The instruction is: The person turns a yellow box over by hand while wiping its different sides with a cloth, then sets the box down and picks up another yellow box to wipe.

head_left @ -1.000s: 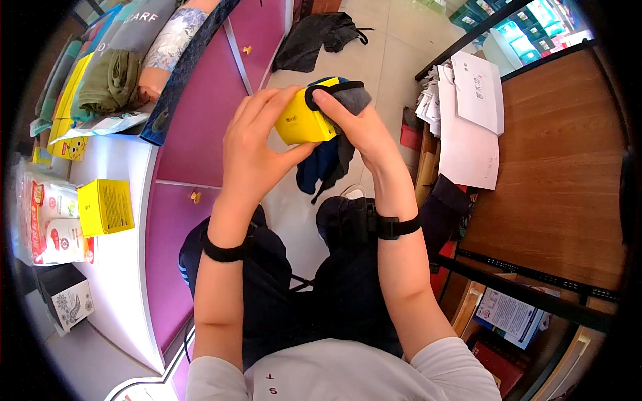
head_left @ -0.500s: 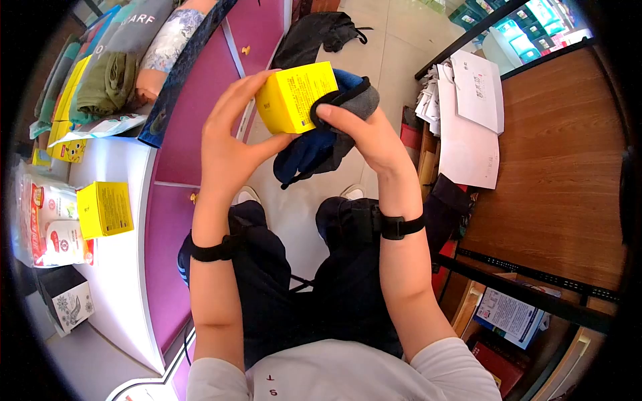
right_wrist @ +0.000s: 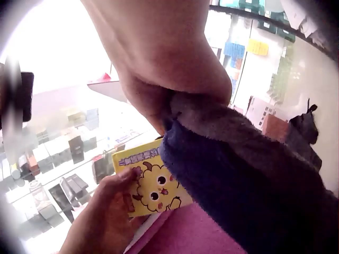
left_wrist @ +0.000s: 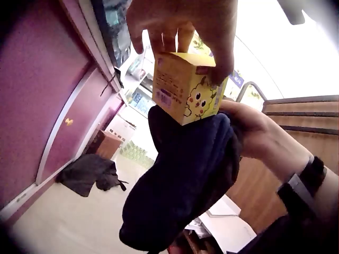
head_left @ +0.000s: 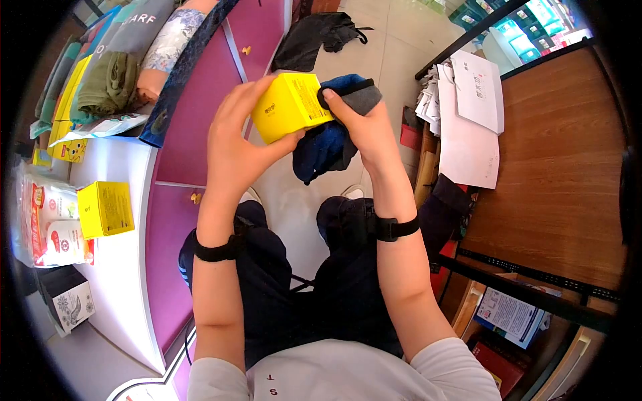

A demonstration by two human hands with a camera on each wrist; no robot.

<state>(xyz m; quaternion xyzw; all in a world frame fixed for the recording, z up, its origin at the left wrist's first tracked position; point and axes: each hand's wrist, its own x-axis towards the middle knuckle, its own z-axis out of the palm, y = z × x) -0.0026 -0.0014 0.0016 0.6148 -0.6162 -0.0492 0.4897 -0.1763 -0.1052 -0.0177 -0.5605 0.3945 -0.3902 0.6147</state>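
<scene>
One hand, the left hand [head_left: 234,144], grips the yellow box [head_left: 284,107] from its left; the right hand [head_left: 364,127] holds a blue-and-grey cloth [head_left: 324,154] against the box's right side, the cloth's long axis drooping below the box. Well left of the box stands a yellow carton [head_left: 105,208].

head: above, facing forward-down | both wrists: close | shared: held yellow box [head_left: 287,107]

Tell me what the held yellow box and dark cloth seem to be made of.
The yellow box looks like smooth printed cardboard: flat panels, crisp folded edges. The dark cloth seems a soft, fuzzy fabric, perhaps fleece: it droops, with a napped surface; exact fibre unclear.
</scene>
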